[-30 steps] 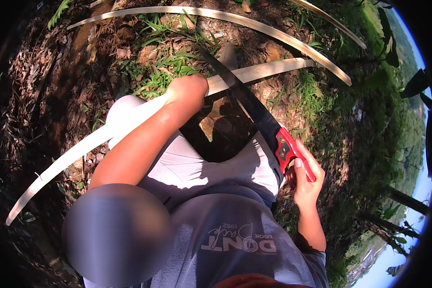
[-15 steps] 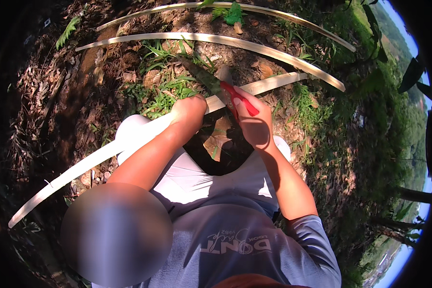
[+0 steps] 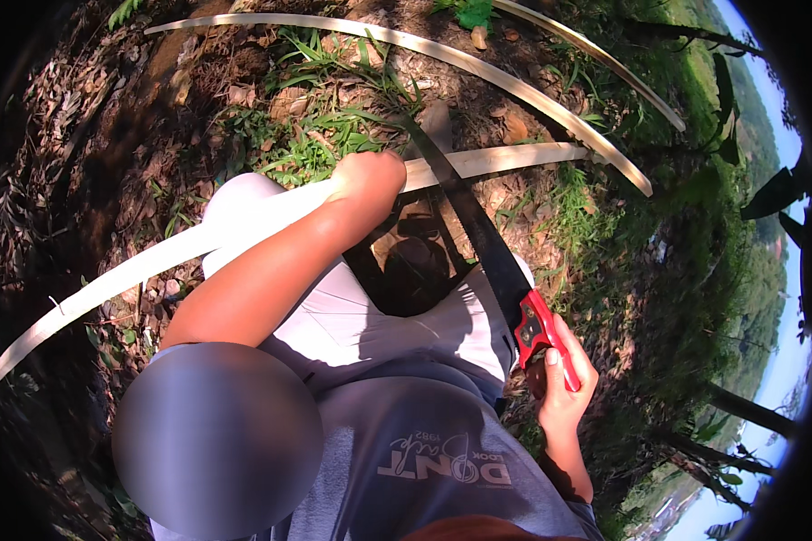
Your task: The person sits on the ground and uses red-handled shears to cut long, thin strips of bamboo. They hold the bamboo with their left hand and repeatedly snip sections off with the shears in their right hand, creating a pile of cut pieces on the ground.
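A: What does the left hand hold?

B: Its fingers are wrapped tight round a long pale strip, flat, smooth and gently bowed. It runs from the lower left of the frame, over the knee, to the right of centre.

A: And the right hand?

B: At the lower right, fingers clamped on the red handle of a hand saw. Its dark, narrow blade slants up and left and crosses the strip just right of the left hand.

A: What else lies about?

B: Two more pale strips, one curved across the top, one thinner at the upper right. The ground is rough: dry leaves, soil, tufts of grass.

A: Room to move?

B: The strip's right end lies bare on the soil; the grassy slope at the right falls away open.
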Demonstrator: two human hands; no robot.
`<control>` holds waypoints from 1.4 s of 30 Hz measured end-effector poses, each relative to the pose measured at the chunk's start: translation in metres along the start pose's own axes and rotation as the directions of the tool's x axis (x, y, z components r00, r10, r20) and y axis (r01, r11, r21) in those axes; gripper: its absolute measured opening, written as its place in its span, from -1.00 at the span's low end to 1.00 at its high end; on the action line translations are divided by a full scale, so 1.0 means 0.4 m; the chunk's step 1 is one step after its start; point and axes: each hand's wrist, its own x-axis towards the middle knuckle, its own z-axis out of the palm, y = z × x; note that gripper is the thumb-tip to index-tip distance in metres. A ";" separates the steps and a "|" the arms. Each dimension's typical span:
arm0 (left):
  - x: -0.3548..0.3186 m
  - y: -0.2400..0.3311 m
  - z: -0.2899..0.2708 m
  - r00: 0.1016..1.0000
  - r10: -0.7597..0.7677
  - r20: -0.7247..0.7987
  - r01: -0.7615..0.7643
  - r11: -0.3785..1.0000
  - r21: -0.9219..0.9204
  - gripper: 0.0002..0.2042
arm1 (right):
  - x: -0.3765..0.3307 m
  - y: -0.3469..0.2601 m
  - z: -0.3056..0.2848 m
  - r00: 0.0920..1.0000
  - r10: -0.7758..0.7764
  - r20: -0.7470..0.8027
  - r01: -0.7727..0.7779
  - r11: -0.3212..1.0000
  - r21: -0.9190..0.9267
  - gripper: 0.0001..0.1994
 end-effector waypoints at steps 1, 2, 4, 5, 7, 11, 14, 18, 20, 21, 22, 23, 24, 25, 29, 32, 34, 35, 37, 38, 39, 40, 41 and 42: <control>0.001 0.002 -0.003 1.000 0.008 0.011 -0.008 1.000 -0.002 -0.71 | -0.004 0.003 -0.003 1.000 -0.009 -0.011 0.009 1.000 -0.012 -0.56; 0.000 0.003 -0.005 1.000 0.013 0.020 -0.013 1.000 -0.003 -0.71 | -0.005 0.004 -0.008 1.000 -0.022 -0.018 0.021 0.999 -0.030 -0.57; 0.002 0.005 -0.013 0.999 0.014 0.032 -0.014 1.000 -0.004 -0.71 | 0.040 -0.016 0.013 0.999 -0.037 -0.019 0.037 0.999 -0.009 -0.58; 0.002 0.003 -0.008 0.999 -0.001 0.036 0.001 1.000 -0.001 -0.70 | 0.069 -0.032 0.026 0.999 -0.034 0.006 0.034 0.999 0.013 -0.60; 0.005 -0.008 -0.005 0.999 -0.036 0.033 0.036 0.999 -0.007 -0.70 | 0.150 -0.053 0.088 0.998 -0.049 0.046 0.049 0.999 0.022 -0.61; 0.009 0.001 -0.020 0.999 -0.026 0.047 0.025 1.000 0.019 -0.73 | 0.323 -0.039 0.245 0.969 -0.243 0.047 0.234 0.961 0.149 -0.63; 0.016 0.020 -0.058 0.988 -0.014 0.157 0.017 1.000 -0.022 -0.75 | 0.401 0.010 0.302 0.978 -0.209 0.031 0.194 0.947 0.254 -0.64; 0.010 0.000 -0.052 0.988 0.007 0.154 -0.003 1.000 -0.027 -0.81 | 0.351 0.013 0.306 0.985 -0.148 0.089 0.118 0.952 0.282 -0.63; 0.014 0.006 -0.050 0.986 0.007 0.168 0.001 0.999 -0.050 -0.81 | 0.290 0.077 0.287 0.984 -0.180 -0.005 0.175 0.949 0.260 -0.61; 0.017 0.003 -0.053 0.985 -0.002 0.172 0.013 0.998 -0.060 -0.80 | 0.252 0.097 0.259 0.991 -0.133 -0.014 0.132 0.955 0.265 -0.60; 0.013 -0.002 -0.058 0.983 -0.024 0.181 0.035 0.998 -0.058 -0.80 | 0.210 0.119 0.232 0.996 -0.087 -0.017 0.088 0.957 0.275 -0.59; 0.011 0.001 -0.063 0.981 -0.035 0.192 0.047 0.997 -0.061 -0.80 | 0.156 0.139 0.197 0.997 -0.075 -0.023 0.079 0.943 0.324 -0.58; 0.010 0.006 -0.070 0.979 -0.041 0.202 0.055 0.996 -0.064 -0.79 | 0.097 0.157 0.156 0.998 -0.062 -0.032 0.070 0.926 0.370 -0.57; 0.005 0.010 -0.080 0.977 -0.039 0.208 0.055 0.996 -0.074 -0.78 | 0.037 0.187 0.104 0.998 -0.043 -0.054 0.059 0.940 0.336 -0.56; 0.014 0.005 -0.073 0.967 -0.079 0.242 0.091 0.995 -0.041 -0.75 | -0.118 0.163 -0.021 0.997 -0.004 -0.071 0.024 0.960 0.280 -0.57; 0.024 0.015 -0.068 0.972 -0.097 0.214 0.104 0.994 -0.020 -0.75 | -0.079 0.178 -0.006 0.983 -0.161 -0.086 0.168 0.983 0.077 -0.57; 0.016 0.006 -0.072 0.975 -0.084 0.207 0.087 0.996 -0.007 -0.76 | -0.023 0.143 0.035 0.991 -0.126 -0.037 0.129 0.986 0.102 -0.58; 0.020 0.007 -0.059 0.980 -0.060 0.192 0.063 0.998 -0.009 -0.77 | 0.019 0.135 0.074 0.993 -0.110 -0.046 0.116 0.979 0.167 -0.58; 0.026 0.019 -0.077 0.971 -0.061 0.229 0.065 0.998 -0.010 -0.77 | 0.115 0.159 0.136 0.996 -0.087 0.014 0.079 0.957 0.278 -0.60; 0.033 0.029 -0.080 0.976 -0.036 0.217 0.038 0.999 -0.006 -0.77 | 0.162 0.160 0.163 0.994 -0.106 0.011 0.098 0.957 0.273 -0.61; 0.035 0.030 -0.072 0.978 -0.030 0.205 0.030 1.000 0.003 -0.78 | 0.214 0.137 0.203 0.997 -0.065 0.044 0.048 0.950 0.308 -0.61; 0.033 0.027 -0.063 0.980 -0.033 0.194 0.031 0.999 0.011 -0.78 | 0.260 0.115 0.245 0.993 -0.113 0.034 0.094 0.929 0.359 -0.60; 0.040 0.028 -0.048 0.981 -0.063 0.185 0.058 0.998 0.034 -0.78 | 0.298 0.099 0.280 0.989 -0.145 0.026 0.123 0.913 0.389 -0.60; 0.038 0.026 -0.053 0.981 -0.062 0.183 0.056 0.998 0.035 -0.78 | 0.339 0.084 0.319 0.984 -0.177 0.022 0.152 0.895 0.420 -0.60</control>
